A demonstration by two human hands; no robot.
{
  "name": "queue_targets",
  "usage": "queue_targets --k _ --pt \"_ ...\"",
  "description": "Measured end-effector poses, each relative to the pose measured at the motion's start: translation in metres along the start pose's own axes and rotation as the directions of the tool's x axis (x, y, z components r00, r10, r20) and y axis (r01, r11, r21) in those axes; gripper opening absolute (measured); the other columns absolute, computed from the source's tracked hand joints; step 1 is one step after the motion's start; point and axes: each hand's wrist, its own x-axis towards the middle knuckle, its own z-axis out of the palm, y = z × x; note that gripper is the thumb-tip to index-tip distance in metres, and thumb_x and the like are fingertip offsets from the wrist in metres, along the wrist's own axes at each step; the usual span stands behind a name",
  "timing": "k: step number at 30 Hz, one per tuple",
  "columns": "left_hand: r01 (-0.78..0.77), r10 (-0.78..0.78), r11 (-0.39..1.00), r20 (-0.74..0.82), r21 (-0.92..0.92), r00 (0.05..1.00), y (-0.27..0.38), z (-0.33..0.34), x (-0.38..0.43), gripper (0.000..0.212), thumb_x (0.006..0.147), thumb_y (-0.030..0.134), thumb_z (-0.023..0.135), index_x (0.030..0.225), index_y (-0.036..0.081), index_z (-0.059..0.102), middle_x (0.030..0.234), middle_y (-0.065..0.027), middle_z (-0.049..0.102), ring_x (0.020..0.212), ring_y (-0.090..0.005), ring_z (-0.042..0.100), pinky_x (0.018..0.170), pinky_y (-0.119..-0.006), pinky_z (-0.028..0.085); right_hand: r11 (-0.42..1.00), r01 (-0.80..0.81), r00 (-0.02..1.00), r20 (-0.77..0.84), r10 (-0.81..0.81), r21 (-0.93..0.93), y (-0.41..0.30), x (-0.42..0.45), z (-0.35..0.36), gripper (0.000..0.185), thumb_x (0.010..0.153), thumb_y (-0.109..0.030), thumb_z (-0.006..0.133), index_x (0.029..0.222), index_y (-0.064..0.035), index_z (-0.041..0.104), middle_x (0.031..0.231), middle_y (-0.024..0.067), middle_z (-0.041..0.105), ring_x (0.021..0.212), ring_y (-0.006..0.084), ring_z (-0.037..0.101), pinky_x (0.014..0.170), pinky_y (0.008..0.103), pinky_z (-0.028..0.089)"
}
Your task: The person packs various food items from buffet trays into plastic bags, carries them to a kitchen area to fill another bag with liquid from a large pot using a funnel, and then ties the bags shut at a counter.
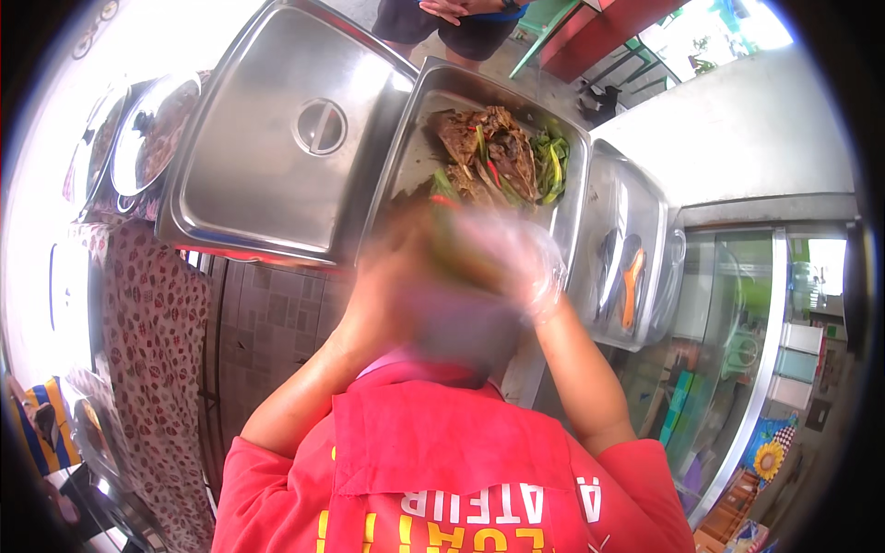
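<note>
My left hand (394, 266), strongly blurred, is over the near edge of a steel food pan (577, 200). Close by on the right is my right hand (515, 252) in a clear plastic glove, also blurred. Between them is a blurred brown and green mass (460, 252); which hand holds it, I cannot tell. Below the hands lies a blurred purple-grey shape that I cannot identify. In the pan are browned pieces of cooked food (511, 148), possibly fish or meat, with red chili strips (493, 173) and green leafy vegetables (552, 162).
A lidded steel pan (256, 138) stands at the left, with glass-lidded pots (155, 135) beyond it. At the right, a clear plastic container (650, 304) holds an orange-handled utensil (629, 290). Another person (449, 21) stands across the pans. A glass case (733, 332) is at the right.
</note>
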Motion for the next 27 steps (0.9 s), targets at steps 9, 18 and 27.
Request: queue_targets --k 9,18,27 --pt "-0.148 0.147 0.989 -0.030 -0.023 0.989 -0.009 0.014 -0.013 0.020 0.071 0.008 0.072 0.089 0.007 0.062 0.079 -0.0071 0.057 0.079 -0.0269 0.054 0.074 -0.038 0.044 0.820 0.308 0.948 0.084 -0.307 -0.483 0.003 0.007 -0.006 0.034 0.070 -0.003 0.063 0.104 -0.0113 0.062 0.101 0.0093 0.065 0.091 0.0292 0.064 0.075 0.0371 0.051" --pt "0.199 0.117 0.838 0.524 -0.508 0.844 0.054 -0.005 -0.001 0.018 0.082 0.011 0.067 0.098 0.003 0.064 0.089 -0.0096 0.065 0.083 -0.0202 0.062 0.077 -0.032 0.051 0.795 0.211 0.973 0.048 -0.224 -0.568 -0.012 0.001 -0.005 0.052 0.066 -0.018 0.075 0.116 -0.0131 0.061 0.106 0.0098 0.063 0.094 0.0302 0.062 0.079 0.0389 0.050" --pt "0.866 0.279 0.005 0.833 -0.499 0.478 0.059 0.110 -0.010 0.043 0.096 0.005 0.039 0.138 0.009 0.032 0.126 -0.0105 0.053 0.102 -0.0175 0.059 0.094 -0.032 0.045 0.862 0.138 0.989 0.116 -0.092 -0.488 -0.010 0.001 -0.009 0.061 0.074 -0.018 0.070 0.131 -0.0084 0.049 0.128 0.0118 0.050 0.119 0.0294 0.047 0.099 0.0400 0.037"
